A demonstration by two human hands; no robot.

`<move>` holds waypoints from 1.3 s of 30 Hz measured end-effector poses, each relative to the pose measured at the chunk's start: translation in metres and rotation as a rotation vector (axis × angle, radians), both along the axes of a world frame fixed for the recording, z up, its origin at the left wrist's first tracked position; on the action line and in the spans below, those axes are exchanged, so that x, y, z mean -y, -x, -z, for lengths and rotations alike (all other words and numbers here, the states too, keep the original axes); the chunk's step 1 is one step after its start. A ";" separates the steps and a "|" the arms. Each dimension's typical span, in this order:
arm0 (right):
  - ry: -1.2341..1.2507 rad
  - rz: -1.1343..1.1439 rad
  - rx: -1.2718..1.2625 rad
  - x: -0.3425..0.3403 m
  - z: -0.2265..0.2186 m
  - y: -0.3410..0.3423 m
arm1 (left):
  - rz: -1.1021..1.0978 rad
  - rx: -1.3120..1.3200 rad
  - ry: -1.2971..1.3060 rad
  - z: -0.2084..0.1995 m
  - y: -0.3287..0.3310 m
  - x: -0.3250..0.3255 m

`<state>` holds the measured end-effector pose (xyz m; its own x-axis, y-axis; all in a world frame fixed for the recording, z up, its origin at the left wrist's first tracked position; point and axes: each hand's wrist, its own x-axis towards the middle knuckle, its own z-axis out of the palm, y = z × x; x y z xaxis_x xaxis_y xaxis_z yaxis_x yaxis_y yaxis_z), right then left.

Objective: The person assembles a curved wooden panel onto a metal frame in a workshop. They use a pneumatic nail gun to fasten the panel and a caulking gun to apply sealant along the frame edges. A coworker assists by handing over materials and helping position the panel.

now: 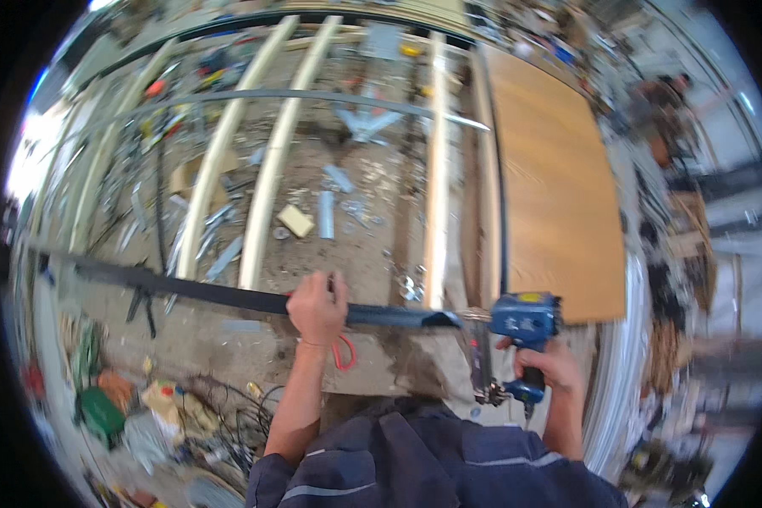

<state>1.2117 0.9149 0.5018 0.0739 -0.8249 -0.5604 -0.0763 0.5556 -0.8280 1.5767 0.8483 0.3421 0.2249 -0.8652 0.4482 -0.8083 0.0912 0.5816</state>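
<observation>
Left hand (315, 306): planted on top of the long dark metal strip (186, 290), fingers curled over its far edge and gripping it. My read is that it pins the strip flat so it cannot shift.

Dark strip: it lies across the near ends of the pale wooden slats (271, 161), running from far left to a folded end just beside the tool's nose. It sits crosswise, as if meant to tie the slats together.

Right hand (550, 366): wrapped tight around the handle of the blue pneumatic nail gun (523, 326), fingers closed on the grip. Whether a finger rests on the trigger, I cannot tell.

Nail gun: held level, nose pointing left at the strip's end, close to it; actual contact is not clear. A fitting hangs below the handle.

Slats: several pale lengths run away from the person, side by side with gaps, and a second thin grey strip (313, 97) crosses them farther up.

Plywood sheet (554, 178): a brown panel lies flat at the right, next to the last slat.

Red band (344, 351): a red loop hangs at the left wrist.

Bench surface (372, 220): dusty, littered with metal offcuts and a small wooden block (295, 220) between the slats.

Background: another person (665, 110) stands blurred at the upper right, well apart.
</observation>
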 end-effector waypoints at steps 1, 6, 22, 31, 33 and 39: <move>0.012 0.026 -0.009 -0.022 -0.001 -0.010 | 0.008 -0.005 0.003 0.002 -0.003 -0.002; -0.019 0.205 -0.003 -0.127 0.012 -0.034 | 0.113 -0.057 0.012 0.003 -0.001 -0.004; 0.129 0.598 -0.479 -0.237 0.051 0.036 | 0.194 -0.766 -0.113 -0.023 -0.074 -0.106; 0.692 0.081 -1.395 -0.069 0.083 0.192 | -0.323 -0.363 -0.968 0.247 -0.164 -0.485; 0.639 0.042 -1.502 -0.036 0.090 0.208 | -0.581 -0.401 -1.233 0.257 -0.160 -0.581; 0.435 0.095 -1.560 0.025 0.113 0.246 | -0.709 -0.676 -1.045 0.181 -0.080 -0.655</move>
